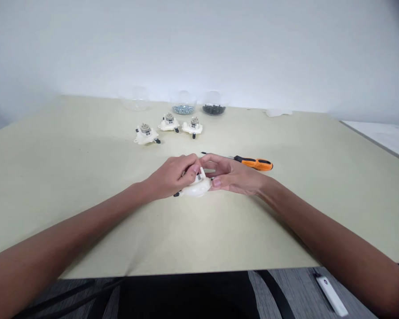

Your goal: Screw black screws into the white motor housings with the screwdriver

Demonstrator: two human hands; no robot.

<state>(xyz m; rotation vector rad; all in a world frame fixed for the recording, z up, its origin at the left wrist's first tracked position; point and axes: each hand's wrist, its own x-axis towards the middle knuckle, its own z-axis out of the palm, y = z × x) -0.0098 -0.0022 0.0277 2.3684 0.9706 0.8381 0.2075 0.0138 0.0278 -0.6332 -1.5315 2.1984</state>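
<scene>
My left hand (171, 176) and my right hand (228, 174) meet near the middle of the pale table, gripping a white plastic housing (197, 188) between them. Much of its top is hidden by my fingers, and a small black tab shows at its left end. Just behind my right hand lies a screwdriver (254, 163) with an orange and black handle and a thin shaft. Farther off stand several similar white housings, each topped by a small metal motor: one (146, 135), another (169, 122), and a third (193, 127).
Along the back of the beige table (86, 164) stand a clear bowl (134, 99), a bowl of silver screws (183, 107) and a bowl of black screws (213, 107). A white scrap (278, 112) lies at the back edge. A white surface (379, 137) adjoins at right.
</scene>
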